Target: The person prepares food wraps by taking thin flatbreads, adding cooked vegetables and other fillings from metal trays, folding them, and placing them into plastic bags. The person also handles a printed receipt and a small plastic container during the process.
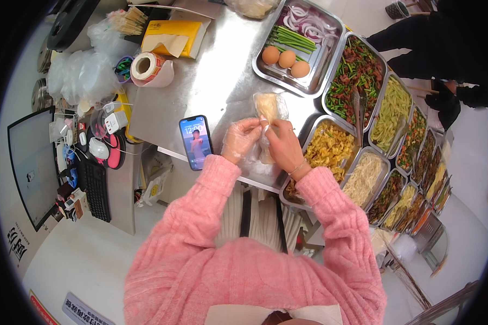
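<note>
A pale yellow food roll in clear plastic wrap (267, 103) lies lengthwise at the table's near edge, between my two hands. My left hand (240, 140), in a clear plastic glove, pinches the wrap along the left of the roll. On the other side, my bare right hand (285, 143), with a thin bracelet at the wrist, has its fingers closed on the same wrapped roll. The fingertips of both hands meet over its middle and hide part of it. A phone with a lit screen (196, 142) lies just left of my gloved hand.
Metal trays of food (352, 81) line the right side. One tray (262, 69) holds three eggs, green stalks and sliced onion. A label roll (145, 67) and a yellow packet (171, 39) sit at the back left. A monitor (32, 162) and keyboard (96, 192) stand left. Someone in dark clothes stands far right.
</note>
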`<state>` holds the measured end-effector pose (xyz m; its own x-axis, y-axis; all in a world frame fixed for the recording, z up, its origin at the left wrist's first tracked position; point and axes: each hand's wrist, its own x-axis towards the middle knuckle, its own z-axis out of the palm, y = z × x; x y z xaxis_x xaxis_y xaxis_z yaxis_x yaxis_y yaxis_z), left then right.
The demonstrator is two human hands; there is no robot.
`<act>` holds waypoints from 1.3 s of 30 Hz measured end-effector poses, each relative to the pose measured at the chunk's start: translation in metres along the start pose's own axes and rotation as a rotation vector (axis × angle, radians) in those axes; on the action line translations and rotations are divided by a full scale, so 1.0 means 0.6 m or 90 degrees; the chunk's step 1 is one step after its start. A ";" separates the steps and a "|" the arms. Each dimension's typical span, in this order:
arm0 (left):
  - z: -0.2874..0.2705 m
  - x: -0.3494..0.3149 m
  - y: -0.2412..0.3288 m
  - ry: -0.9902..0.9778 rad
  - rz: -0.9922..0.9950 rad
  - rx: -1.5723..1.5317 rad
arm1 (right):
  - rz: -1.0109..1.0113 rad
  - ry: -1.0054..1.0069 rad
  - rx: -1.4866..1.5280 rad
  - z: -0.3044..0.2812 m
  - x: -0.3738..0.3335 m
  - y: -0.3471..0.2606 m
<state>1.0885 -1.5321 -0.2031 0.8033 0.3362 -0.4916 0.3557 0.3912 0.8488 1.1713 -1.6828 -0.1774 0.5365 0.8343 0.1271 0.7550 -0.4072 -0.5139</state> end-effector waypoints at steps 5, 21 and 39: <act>0.019 0.010 -0.007 0.063 0.037 0.015 | 0.028 -0.018 0.122 -0.012 0.006 0.011; -0.018 0.001 0.064 0.083 -0.110 -0.357 | 0.586 0.316 0.728 -0.006 -0.047 -0.035; -0.045 0.074 0.034 -0.122 -0.332 -0.348 | 0.594 0.017 1.017 0.014 0.036 -0.013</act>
<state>1.1186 -1.4861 -0.2132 0.6825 -0.1418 -0.7170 0.4645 0.8415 0.2758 1.1739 -1.6582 -0.1777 0.5362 0.5606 -0.6311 -0.7758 0.0325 -0.6302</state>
